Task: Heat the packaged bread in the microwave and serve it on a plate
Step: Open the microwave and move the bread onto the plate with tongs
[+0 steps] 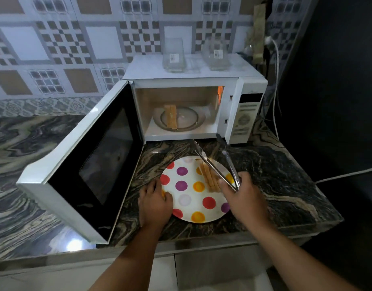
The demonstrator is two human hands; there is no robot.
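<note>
A: State the grip condition at the right hand point(242, 194).

B: The right hand is wrapped around the hinge end of a pair of long metal kitchen tongs point(217, 162). The tong arms are spread apart and their tips carry nothing; the tips point away from the person, toward the microwave opening. One arm passes above the plate, the other runs beside the plate's right edge.

A: And the left hand point(154, 201)?

B: The left hand lies palm down on the near-left rim of a round white plate with red, purple and orange dots point(191, 199). The fingers are loosely curled against the rim; whether they actually grip it cannot be told.

A: Location of the bread?

B: Split across two positions. Several toasted bread slices on the plate point(210, 178) lie on its far-right part, partly under the tong arm. More bread slices in the microwave point(171, 117) rest on the left side of the glass turntable point(189, 119).

A: Appliance status?

B: The white microwave oven point(193, 97) sits behind the plate on a dark marbled stone counter point(264, 181). Its black-windowed door point(92, 160) is swung fully open to the left, and the cavity is lit. Two clear glass containers point(174, 57) stand on top of the oven.
</note>
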